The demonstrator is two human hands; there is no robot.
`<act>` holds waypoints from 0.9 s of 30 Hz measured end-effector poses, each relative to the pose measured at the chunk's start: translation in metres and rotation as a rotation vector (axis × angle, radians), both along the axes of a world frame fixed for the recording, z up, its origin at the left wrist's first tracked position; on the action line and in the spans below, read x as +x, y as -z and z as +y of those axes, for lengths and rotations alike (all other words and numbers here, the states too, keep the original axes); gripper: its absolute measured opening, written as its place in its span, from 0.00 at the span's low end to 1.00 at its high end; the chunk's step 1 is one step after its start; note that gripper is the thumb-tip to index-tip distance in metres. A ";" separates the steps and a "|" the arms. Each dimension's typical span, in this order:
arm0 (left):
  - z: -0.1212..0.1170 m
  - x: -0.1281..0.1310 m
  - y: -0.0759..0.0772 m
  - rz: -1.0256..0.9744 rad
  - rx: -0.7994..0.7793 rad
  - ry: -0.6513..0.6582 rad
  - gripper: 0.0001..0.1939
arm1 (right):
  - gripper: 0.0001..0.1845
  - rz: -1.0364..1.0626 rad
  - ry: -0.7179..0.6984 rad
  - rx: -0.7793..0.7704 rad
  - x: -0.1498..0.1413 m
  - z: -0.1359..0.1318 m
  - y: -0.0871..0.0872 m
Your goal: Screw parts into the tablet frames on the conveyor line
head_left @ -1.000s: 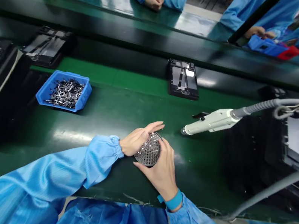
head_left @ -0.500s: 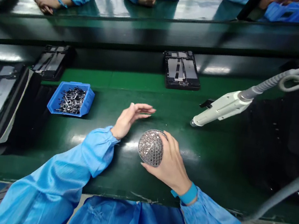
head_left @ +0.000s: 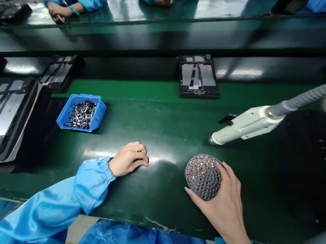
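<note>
Perforated metal disc (head_left: 203,183): round and dark, with a raised rim and rows of holes; tiny silvery bits (head_left: 200,168) crowd its far side. It sits right of centre, near the table's front edge.
Right hand (head_left: 225,209): firm grip, fingers spread over the disc's right side.
Left hand (head_left: 128,160): released, loosely curled, resting on the table, empty.
Table (head_left: 160,98): glossy green mat.
Nearby: a blue plastic bin (head_left: 68,102) of steel pins (head_left: 81,114) far left of the disc; a white electric screwdriver (head_left: 245,127) on a ribbed grey hose (head_left: 307,96) beyond it, right; a black frame (head_left: 197,75) farther off.
</note>
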State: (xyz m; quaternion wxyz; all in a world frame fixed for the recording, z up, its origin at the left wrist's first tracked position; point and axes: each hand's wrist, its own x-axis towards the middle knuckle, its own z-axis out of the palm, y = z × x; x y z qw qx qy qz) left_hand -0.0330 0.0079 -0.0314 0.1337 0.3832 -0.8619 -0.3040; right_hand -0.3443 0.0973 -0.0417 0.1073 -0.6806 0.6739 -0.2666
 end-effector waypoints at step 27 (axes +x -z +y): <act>-0.094 -0.100 0.006 0.137 -0.081 -0.057 0.13 | 0.15 -0.167 0.255 -0.025 -0.064 0.001 0.009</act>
